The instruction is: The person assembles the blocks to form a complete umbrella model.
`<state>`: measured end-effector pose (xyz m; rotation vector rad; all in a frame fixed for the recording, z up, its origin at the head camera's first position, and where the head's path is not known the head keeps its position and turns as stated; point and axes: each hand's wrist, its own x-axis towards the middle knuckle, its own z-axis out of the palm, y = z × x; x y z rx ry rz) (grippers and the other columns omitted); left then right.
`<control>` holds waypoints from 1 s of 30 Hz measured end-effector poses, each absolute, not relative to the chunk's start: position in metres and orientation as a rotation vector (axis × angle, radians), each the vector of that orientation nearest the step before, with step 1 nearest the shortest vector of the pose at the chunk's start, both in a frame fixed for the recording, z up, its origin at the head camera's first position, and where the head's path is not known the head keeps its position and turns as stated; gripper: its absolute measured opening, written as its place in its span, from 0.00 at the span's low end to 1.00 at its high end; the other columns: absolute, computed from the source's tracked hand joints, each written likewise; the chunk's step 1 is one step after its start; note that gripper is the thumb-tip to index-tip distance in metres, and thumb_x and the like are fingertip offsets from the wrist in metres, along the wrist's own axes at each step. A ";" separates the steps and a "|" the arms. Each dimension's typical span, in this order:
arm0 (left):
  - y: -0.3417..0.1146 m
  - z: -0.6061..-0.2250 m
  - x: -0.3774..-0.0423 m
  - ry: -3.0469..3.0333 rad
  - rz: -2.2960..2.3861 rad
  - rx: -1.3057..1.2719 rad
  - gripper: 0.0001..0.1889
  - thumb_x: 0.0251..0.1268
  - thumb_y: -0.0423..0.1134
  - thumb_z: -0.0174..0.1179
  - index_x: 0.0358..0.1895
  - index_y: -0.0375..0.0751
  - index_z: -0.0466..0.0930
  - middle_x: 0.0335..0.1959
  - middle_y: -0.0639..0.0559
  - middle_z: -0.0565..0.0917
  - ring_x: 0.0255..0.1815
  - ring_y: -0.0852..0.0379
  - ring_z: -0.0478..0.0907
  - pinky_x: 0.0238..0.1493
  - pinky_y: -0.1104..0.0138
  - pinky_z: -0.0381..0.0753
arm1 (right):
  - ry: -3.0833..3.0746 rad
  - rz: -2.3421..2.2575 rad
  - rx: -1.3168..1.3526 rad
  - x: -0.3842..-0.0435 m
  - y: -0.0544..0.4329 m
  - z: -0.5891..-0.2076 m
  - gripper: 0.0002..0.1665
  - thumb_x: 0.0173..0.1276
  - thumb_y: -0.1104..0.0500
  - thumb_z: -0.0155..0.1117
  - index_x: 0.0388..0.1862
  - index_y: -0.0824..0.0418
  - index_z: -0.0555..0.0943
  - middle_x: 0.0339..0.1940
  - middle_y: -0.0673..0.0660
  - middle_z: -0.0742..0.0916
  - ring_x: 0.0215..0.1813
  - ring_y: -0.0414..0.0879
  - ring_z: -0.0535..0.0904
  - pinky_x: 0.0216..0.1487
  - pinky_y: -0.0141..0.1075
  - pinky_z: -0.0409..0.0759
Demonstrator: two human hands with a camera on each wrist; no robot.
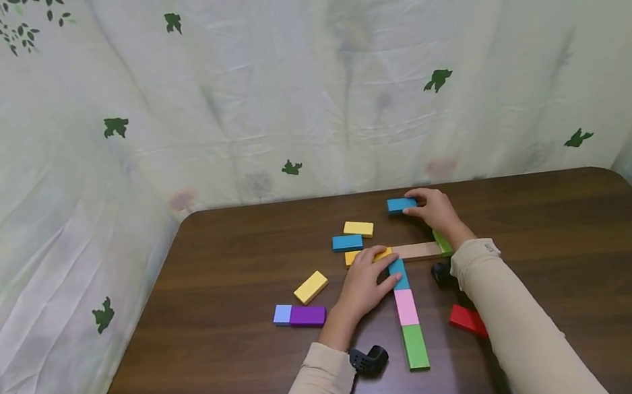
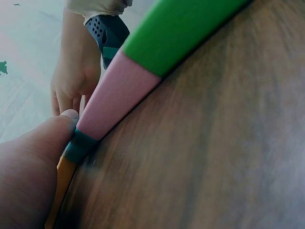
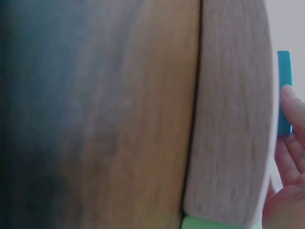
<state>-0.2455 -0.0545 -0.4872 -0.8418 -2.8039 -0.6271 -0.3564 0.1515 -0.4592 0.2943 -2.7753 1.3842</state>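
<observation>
- Right hand (image 1: 436, 210): pinching blue block (image 1: 398, 206) near table's far edge (image 1: 510, 180).
- Left hand (image 1: 362, 285): fingers spread, touching teal block (image 1: 401, 278).
- Pale block's (image 3: 228, 109) grain (right-wrist view only): distinct.

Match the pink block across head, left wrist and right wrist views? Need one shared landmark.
Head: pink block right of centre, lower half.
Left wrist: same pink block, left of centre, upper half.
Right wrist: not in it.
Landmark in all three: the right hand.

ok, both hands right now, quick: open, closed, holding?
Left hand: open, touching the near blue block.
Right hand: closed, pinching the far blue block.
</observation>
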 end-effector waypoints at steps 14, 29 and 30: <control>-0.054 -0.486 -0.245 -2.824 -0.642 -0.835 0.24 0.62 0.55 0.51 0.61 0.54 0.70 0.60 0.51 0.66 0.62 0.54 0.58 0.60 0.58 0.60 | -2.801 1.338 0.291 -0.360 0.149 -0.463 0.22 0.61 0.59 0.62 0.54 0.63 0.75 0.54 0.63 0.76 0.52 0.58 0.71 0.50 0.49 0.71; -0.055 -0.484 -0.245 -2.835 -0.633 -0.833 0.24 0.63 0.55 0.51 0.60 0.54 0.70 0.60 0.51 0.66 0.62 0.53 0.58 0.60 0.59 0.59 | -2.887 1.258 0.283 -0.358 0.145 -0.462 0.22 0.62 0.60 0.61 0.55 0.64 0.74 0.57 0.65 0.74 0.58 0.59 0.66 0.57 0.52 0.63; -0.055 -0.485 -0.245 -2.835 -0.633 -0.833 0.24 0.63 0.55 0.50 0.60 0.54 0.70 0.60 0.51 0.66 0.62 0.53 0.58 0.60 0.59 0.59 | -2.892 1.259 0.281 -0.358 0.145 -0.462 0.22 0.62 0.60 0.61 0.55 0.63 0.74 0.57 0.64 0.74 0.58 0.59 0.66 0.57 0.52 0.63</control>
